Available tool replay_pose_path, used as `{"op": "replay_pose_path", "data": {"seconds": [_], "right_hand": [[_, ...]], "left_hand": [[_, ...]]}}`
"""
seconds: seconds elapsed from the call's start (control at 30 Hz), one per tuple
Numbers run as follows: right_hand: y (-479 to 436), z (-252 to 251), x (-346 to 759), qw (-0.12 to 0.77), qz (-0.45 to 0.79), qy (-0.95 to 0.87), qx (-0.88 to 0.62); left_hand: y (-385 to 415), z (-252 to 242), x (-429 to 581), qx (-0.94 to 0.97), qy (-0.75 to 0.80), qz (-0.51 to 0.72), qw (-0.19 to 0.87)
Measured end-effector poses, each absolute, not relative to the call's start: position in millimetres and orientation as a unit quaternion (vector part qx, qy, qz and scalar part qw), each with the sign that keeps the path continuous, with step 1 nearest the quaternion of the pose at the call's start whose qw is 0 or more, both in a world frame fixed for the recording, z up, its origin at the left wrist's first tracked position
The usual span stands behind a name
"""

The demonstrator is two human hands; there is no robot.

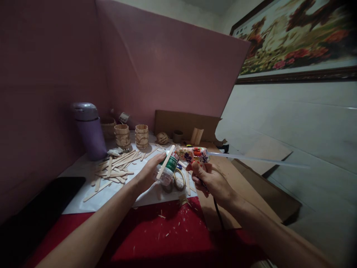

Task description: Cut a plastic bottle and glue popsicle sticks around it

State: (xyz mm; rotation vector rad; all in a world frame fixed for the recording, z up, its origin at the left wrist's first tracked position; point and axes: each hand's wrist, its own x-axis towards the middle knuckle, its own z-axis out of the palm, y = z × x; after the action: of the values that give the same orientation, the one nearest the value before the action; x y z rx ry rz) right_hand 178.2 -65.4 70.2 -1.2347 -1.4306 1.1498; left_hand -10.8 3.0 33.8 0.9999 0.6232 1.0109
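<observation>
Left hand [150, 170] half-curls round a bottle [173, 160]; right hand [213, 182] clenches a glue gun [192, 154].

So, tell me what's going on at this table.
A person's left hand holds a plastic bottle with a flat wooden stick against its side; whether it is stuck on can't be told. The right hand grips a flower-patterned glue gun, its front end near the bottle. More sticks lie piled on white paper, with two small wooden cups behind.
</observation>
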Motion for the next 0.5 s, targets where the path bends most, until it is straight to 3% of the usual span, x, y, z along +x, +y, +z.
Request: {"op": "replay_pose_path", "data": {"seconds": [0.33, 0.5], "right_hand": [[-66, 70, 177, 0.474, 0.467, -0.576, -0.475], [-60, 59, 210, 0.493, 0.317, -0.6, -0.545]], "left_hand": [[9, 27, -13, 0.435, 0.282, 0.4, 0.755], [10, 32, -15, 0.416, 0.305, 0.44, 0.735]]}}
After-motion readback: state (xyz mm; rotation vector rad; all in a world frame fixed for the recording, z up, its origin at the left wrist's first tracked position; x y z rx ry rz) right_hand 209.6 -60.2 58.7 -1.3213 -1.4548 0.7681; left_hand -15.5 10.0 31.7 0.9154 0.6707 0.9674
